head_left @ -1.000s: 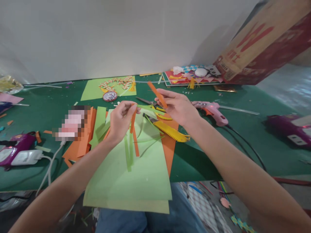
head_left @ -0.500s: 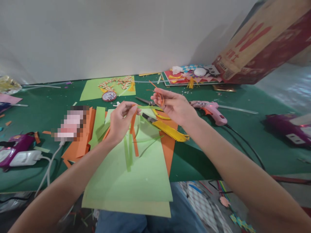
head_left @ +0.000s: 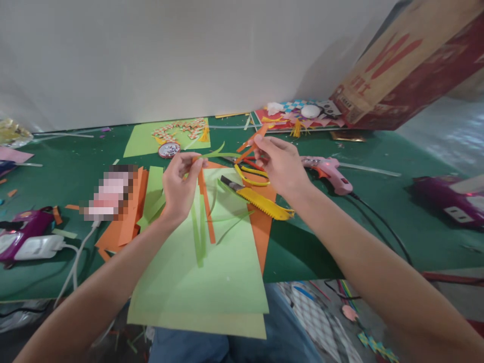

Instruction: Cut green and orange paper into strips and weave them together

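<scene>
Far left of the light green sheet (head_left: 212, 282), a purple glue gun (head_left: 24, 222) and a white plug (head_left: 38, 245) lie on the dark green table (head_left: 56, 166). Closer in, a stack of orange paper (head_left: 123, 227) touches the sheet's left edge.

Above the sheet's upper left corner, the left hand (head_left: 180, 187) is closed in a thumb-and-finger pinch on a bunch of cut paper. From it a long orange strip (head_left: 207, 214) and two green strips (head_left: 197, 234) hang down over the sheet. A thin green strip (head_left: 221, 153) arcs from that pinch across the sheet's top edge toward the right hand (head_left: 283, 169). The right hand is raised above the sheet's upper right corner, its fingertips nipped tight on a short orange strip (head_left: 252, 140) that slants up and away. Below that hand, a yellow-handled cutter (head_left: 264, 204) rests across the sheet's right edge. Well to the right of the sheet lie a pink glue gun (head_left: 328, 174) and a tilted cardboard box (head_left: 408, 65).

The strips look almost weightless and limp. They would likely bend under their own length, crease at a hard squeeze and tear if tugged. A light, flat pinch near an end, as both hands have now, seems the safest hold, since the loose tails will sway and tangle.
</scene>
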The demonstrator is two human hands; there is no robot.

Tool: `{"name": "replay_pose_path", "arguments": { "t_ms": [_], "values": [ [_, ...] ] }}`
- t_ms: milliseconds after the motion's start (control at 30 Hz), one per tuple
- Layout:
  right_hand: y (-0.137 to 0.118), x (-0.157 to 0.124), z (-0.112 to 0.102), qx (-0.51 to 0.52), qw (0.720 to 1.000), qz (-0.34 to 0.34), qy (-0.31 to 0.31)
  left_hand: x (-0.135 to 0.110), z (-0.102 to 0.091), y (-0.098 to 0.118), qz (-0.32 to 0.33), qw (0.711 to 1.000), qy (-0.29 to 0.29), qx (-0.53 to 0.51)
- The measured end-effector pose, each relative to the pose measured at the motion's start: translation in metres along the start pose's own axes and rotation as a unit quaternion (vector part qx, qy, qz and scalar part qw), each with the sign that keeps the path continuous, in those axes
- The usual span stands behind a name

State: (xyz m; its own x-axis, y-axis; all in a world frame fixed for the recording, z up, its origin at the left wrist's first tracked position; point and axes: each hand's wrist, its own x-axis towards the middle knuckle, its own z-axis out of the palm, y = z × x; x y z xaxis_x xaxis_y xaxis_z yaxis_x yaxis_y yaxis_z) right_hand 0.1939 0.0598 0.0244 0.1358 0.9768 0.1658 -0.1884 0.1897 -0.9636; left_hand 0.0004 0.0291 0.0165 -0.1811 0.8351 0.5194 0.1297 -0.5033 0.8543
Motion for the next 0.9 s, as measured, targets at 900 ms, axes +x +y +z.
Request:
{"name": "replay_pose_path", "arguments": {
  "t_ms": [900],
  "values": [
    [-0.001, -0.01, 0.008, -0.12, 0.977, -0.025, -0.177, -0.001, 0.002, 0.004, -0.022, 0.997, -0.026, -0.065]
  ]
}}
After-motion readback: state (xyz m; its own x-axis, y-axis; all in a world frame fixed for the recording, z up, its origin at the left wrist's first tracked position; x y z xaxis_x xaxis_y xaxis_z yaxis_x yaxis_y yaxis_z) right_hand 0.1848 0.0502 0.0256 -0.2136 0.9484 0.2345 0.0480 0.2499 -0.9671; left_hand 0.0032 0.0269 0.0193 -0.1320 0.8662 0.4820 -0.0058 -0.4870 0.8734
